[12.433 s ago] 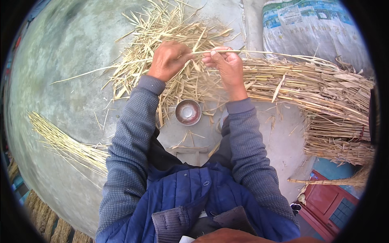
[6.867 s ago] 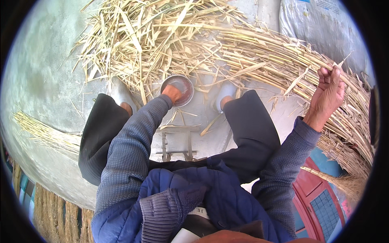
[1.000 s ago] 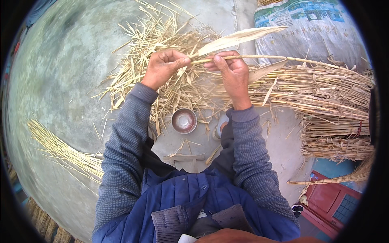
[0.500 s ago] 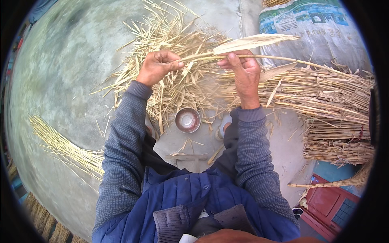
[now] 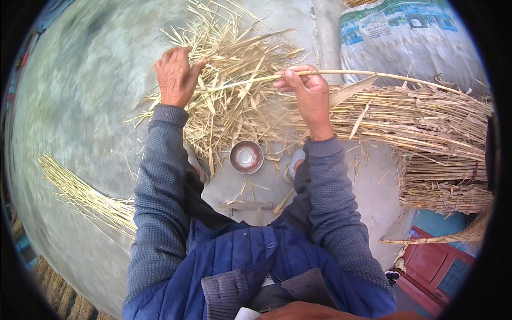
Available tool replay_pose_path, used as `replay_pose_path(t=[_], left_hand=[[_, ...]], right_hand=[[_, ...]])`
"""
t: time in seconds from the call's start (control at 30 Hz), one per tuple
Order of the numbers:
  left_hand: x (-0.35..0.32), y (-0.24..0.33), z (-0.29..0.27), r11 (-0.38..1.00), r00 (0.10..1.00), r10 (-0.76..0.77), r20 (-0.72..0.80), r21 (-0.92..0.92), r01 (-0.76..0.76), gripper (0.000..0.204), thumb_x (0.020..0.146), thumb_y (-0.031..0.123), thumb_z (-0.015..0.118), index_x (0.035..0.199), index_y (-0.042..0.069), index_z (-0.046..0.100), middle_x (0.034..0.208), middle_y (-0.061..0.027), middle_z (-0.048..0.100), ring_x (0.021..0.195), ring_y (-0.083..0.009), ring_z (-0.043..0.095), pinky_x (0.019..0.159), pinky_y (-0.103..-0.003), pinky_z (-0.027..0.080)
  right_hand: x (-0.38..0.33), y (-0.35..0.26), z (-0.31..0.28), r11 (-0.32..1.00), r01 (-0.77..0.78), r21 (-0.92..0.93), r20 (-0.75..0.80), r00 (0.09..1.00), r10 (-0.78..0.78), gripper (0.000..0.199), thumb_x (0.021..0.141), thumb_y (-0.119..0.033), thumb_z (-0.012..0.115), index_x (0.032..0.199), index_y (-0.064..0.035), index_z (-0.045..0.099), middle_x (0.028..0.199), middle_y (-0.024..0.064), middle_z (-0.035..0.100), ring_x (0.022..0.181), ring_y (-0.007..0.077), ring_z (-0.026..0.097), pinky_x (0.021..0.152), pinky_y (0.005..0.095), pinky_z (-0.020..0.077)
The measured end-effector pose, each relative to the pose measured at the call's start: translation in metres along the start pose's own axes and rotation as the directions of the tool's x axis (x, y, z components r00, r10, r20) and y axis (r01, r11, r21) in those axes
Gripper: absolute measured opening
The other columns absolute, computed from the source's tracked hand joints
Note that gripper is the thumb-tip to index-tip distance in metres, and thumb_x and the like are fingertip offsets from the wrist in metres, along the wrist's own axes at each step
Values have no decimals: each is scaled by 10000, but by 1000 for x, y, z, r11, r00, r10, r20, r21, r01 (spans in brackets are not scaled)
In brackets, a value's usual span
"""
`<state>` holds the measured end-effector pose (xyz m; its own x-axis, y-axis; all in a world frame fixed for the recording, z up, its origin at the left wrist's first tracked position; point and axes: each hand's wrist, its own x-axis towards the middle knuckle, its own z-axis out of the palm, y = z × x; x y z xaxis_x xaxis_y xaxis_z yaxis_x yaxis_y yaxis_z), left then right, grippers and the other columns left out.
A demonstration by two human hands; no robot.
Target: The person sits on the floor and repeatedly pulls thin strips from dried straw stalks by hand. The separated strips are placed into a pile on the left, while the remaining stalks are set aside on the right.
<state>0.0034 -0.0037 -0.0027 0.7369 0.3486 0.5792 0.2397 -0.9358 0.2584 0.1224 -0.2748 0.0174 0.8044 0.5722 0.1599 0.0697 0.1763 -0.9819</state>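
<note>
At the left edge of the concrete floor [image 5: 80, 106] lay a thin bundle of cleaned stalks [image 5: 80, 194], well apart from the work. The left hand [image 5: 176, 74] was raised over the near edge of the loose straw heap [image 5: 234, 101], fingers partly spread and lightly curled; it gripped nothing that could be made out, though its fingertips were close to the stripped leaves. Whether it touched them could not be told. A small round metal bowl [image 5: 246, 157] stood on the floor just below the heap, between the person's knees. The right hand [image 5: 306, 90] was closed in a pinch, thumb against fingers, on a long pale reed stalk [image 5: 373, 74]. The stalk ran level from the heap, through the hand, and on toward the right, passing above the stacked reed bundle [image 5: 426, 122] lying along the floor's right side. A white woven sack [image 5: 405, 37] stood at the far right corner, behind that bundle.
</note>
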Motion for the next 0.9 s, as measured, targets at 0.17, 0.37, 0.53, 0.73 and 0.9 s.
replay_pose_path(t=[0.17, 0.37, 0.53, 0.73, 0.9], left_hand=[[-4, 59, 3, 831, 942, 303, 142, -524, -188, 200, 843, 264, 770, 942, 95, 729, 942, -71, 704, 925, -242, 642, 809, -374, 443], [-6, 27, 8, 890, 894, 268, 360, -447, -87, 184, 856, 264, 752, 867, 82, 725, 777, -82, 681, 760, -259, 628, 776, -379, 446], [-9, -8, 7, 869, 764, 60, 642, -411, 277, 234, 842, 309, 771, 874, 81, 728, 809, -85, 709, 795, -246, 656, 793, -380, 469], [-5, 45, 14, 760, 934, 165, 316, -645, 84, 293, 797, 300, 820, 960, 71, 741, 871, -92, 727, 831, -250, 671, 795, -402, 509], [-9, 86, 26, 698, 980, 128, 153, -716, 21, 245, 794, 237, 823, 931, 47, 750, 823, -100, 710, 790, -248, 656, 731, -384, 511]], right_hand=[[-1, 14, 26, 997, -80, -15, 62, 995, 81, 211, 1012, -203, 616, 1049, 2, 581, 978, 132, 717, 845, 168, 717, 731, 276, 587], [4, -3, -7, 999, -10, 49, -87, 996, 15, 223, 994, -174, 638, 1122, 4, 601, 1064, 155, 715, 864, 154, 686, 791, 283, 569], [8, -9, -23, 993, 17, 117, -143, 990, 0, 253, 957, -144, 688, 1150, 0, 614, 1054, 145, 718, 856, 133, 669, 779, 266, 558], [3, -8, -6, 994, -63, -85, -76, 996, 56, 210, 944, -191, 716, 1031, -7, 663, 920, 104, 727, 786, 126, 685, 724, 267, 564], [-4, -5, 14, 989, -71, -130, 8, 997, 73, 161, 930, -129, 726, 972, 22, 686, 847, 53, 710, 771, 96, 664, 699, 242, 545]])
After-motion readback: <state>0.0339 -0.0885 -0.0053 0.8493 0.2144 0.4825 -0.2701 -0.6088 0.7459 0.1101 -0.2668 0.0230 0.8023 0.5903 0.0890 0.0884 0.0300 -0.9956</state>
